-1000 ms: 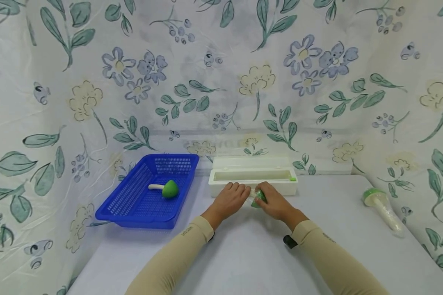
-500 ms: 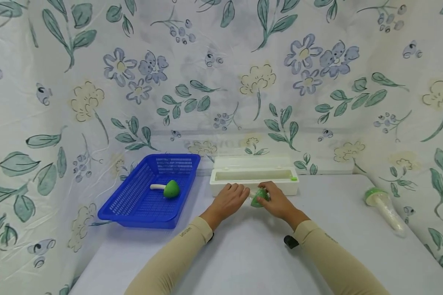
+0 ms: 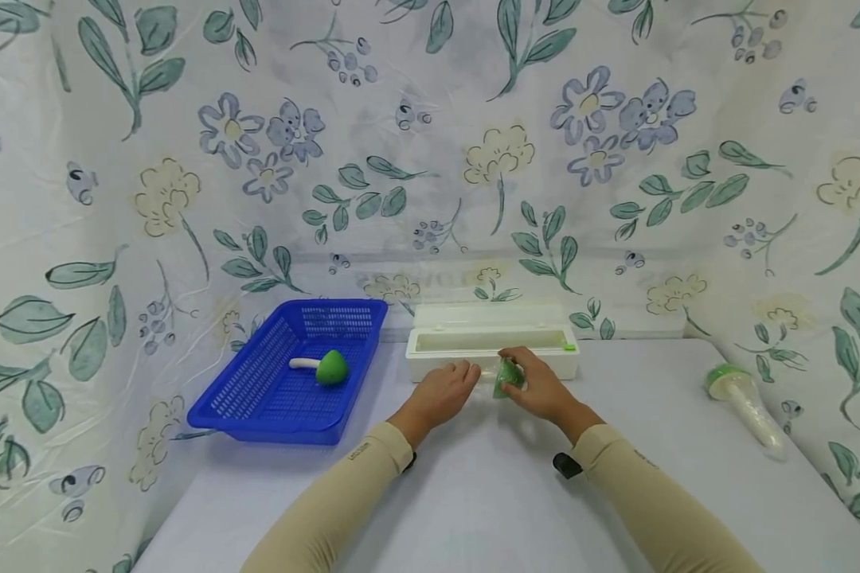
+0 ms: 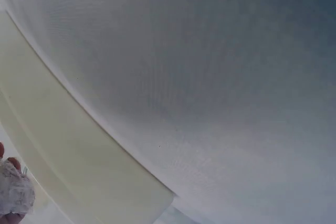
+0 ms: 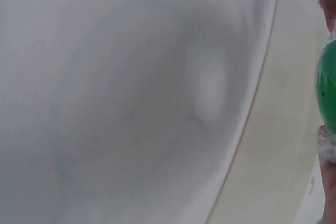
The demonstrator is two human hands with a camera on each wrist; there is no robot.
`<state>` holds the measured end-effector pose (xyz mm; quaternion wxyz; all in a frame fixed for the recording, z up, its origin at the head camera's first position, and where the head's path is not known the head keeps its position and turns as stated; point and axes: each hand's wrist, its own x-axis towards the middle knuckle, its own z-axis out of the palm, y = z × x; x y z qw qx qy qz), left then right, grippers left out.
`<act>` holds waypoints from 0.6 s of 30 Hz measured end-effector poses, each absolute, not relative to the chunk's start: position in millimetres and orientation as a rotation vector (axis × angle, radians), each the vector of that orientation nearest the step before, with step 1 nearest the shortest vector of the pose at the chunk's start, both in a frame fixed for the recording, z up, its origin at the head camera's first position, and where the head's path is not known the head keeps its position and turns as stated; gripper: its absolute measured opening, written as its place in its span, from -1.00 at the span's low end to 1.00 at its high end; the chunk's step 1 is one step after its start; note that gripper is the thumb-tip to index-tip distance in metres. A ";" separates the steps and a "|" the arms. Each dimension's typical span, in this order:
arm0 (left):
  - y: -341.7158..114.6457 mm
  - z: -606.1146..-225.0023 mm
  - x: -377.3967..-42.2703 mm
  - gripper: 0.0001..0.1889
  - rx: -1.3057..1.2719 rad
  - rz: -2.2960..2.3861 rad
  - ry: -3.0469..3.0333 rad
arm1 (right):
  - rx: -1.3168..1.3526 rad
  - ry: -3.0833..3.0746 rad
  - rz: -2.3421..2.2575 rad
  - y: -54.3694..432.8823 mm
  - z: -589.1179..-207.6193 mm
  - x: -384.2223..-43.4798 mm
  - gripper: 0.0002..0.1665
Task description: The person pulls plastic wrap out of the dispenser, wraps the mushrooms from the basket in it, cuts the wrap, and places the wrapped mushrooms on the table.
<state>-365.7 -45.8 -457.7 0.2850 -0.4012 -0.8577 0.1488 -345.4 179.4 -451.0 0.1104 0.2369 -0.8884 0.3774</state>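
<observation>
In the head view a green-capped toy mushroom point(image 3: 505, 379) wrapped in clear plastic film lies sideways between both hands, close in front of the white box point(image 3: 430, 368). My right hand point(image 3: 541, 387) grips its cap, thumb below and fingers above. At the stem end, my left hand point(image 3: 442, 395) holds the filmed stem, which its curled fingers largely hide. Crumpled film point(image 4: 16, 190) shows beside fingers at the edge of the left wrist view. The green cap point(image 5: 328, 87) appears at the right wrist view's edge.
A blue basket point(image 3: 272, 426) at left holds an unwrapped green-capped mushroom point(image 3: 330, 368). Another mushroom point(image 3: 745, 406), covered in film, lies at the table's right edge. The long white box has its lid point(image 3: 487, 315) up and a green slider point(image 3: 569, 348). Floral cloth hangs behind.
The right hand has shifted slightly right and turned around the cap, its fingers moving to the top. The left hand stays nearly in place at the stem.
</observation>
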 end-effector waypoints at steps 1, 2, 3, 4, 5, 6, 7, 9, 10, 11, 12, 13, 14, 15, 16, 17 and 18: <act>-45.7 -457.9 -365.8 -0.85 -1.069 0.377 -2.312 | 0.645 -2.614 1.138 179.1 -452.4 -345.3 -0.27; -45.8 -458.4 -366.5 -0.85 -1.066 0.353 -2.329 | 0.590 -2.617 1.175 179.1 -453.6 -344.8 -0.20; -45.9 -458.7 -367.1 -0.86 -1.059 0.333 -2.342 | 0.528 -2.621 1.209 179.3 -455.3 -344.4 -0.14; -46.6 -459.0 -367.3 -0.86 -1.048 0.323 -2.352 | 0.469 -2.620 1.238 178.8 -457.3 -344.3 -0.09; -47.1 -459.5 -368.0 -0.86 -1.035 0.326 -2.359 | 0.419 -2.614 1.255 178.4 -459.6 -344.4 -0.07; -47.4 -459.5 -368.3 -0.86 -1.027 0.325 -2.357 | 0.378 -2.598 1.288 177.5 -461.2 -344.2 -0.08; -47.3 -459.7 -368.7 -0.86 -1.022 0.320 -2.354 | 0.355 -2.579 1.315 176.5 -462.9 -343.5 -0.10; -46.4 -459.8 -369.4 -0.86 -1.010 0.317 -2.347 | 0.343 -2.534 1.371 173.6 -465.5 -342.3 -0.17; -45.4 -459.4 -369.7 -0.86 -1.003 0.315 -2.343 | 0.342 -2.509 1.404 171.8 -466.3 -341.7 -0.22; -44.2 -459.5 -370.4 -0.85 -0.999 0.312 -2.337 | 0.345 -2.482 1.438 169.8 -466.8 -341.2 -0.26; -42.9 -459.0 -370.6 -0.85 -0.991 0.308 -2.335 | 0.345 -2.459 1.471 167.6 -467.0 -340.8 -0.30; -41.5 -458.4 -370.7 -0.85 -0.982 0.307 -2.335 | 0.351 -2.436 1.486 165.7 -467.4 -340.6 -0.31; -40.3 -457.9 -370.7 -0.85 -0.971 0.314 -2.340 | 0.349 -2.416 1.492 164.0 -467.3 -340.3 -0.32; -39.1 -457.4 -370.7 -0.86 -0.962 0.323 -2.344 | 0.341 -2.402 1.497 162.6 -467.7 -340.6 -0.33; -37.9 -456.8 -370.4 -0.86 -0.954 0.334 -2.352 | 0.339 -2.391 1.485 161.7 -468.1 -341.0 -0.33; -37.1 -456.3 -370.1 -0.85 -0.949 0.344 -2.366 | 0.341 -2.383 1.465 161.1 -468.1 -341.0 -0.34; -36.4 -455.6 -369.3 -0.85 -0.943 0.351 -2.388 | 0.349 -2.380 1.435 160.9 -468.3 -341.2 -0.34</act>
